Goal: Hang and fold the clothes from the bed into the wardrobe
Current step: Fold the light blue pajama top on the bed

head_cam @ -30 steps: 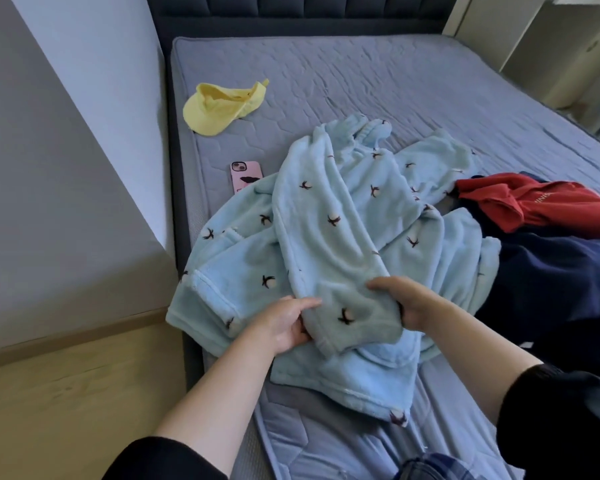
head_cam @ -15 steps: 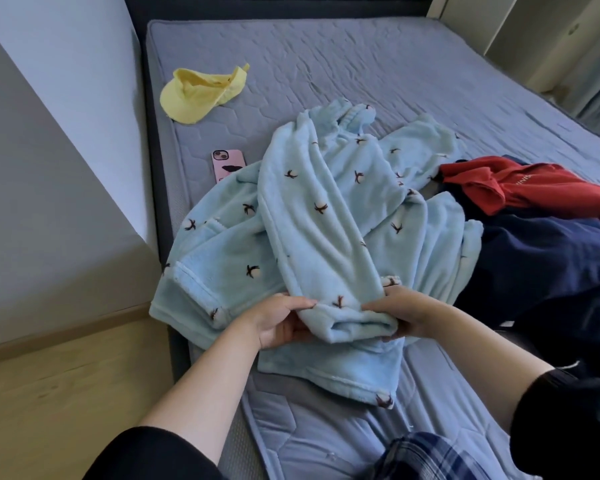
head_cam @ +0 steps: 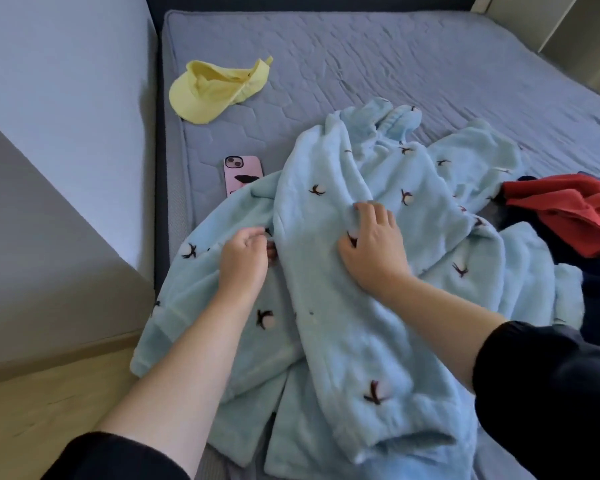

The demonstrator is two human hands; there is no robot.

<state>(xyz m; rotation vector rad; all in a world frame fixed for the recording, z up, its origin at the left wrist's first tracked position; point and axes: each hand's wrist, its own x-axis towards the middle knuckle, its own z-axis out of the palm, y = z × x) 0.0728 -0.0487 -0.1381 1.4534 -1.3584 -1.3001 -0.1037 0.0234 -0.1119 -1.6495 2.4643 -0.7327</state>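
Fleece garment [head_cam: 347,334], pale blue with dark sprigs, spread on grey quilted mattress [head_cam: 395,57], corner overhanging the left edge. Left hand [head_cam: 245,259], right hand [head_cam: 374,245] apart, each clutching its fabric. Yellow cap [head_cam: 215,88], pink phone [head_cam: 241,174] left of garment; red cloth [head_cam: 565,209] right; bare mattress beyond.

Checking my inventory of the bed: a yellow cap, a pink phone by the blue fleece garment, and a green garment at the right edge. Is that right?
Not quite. It is a red garment at the right edge, not a green one, as the head view shows. The yellow cap, pink phone and blue fleece garment are as you say.
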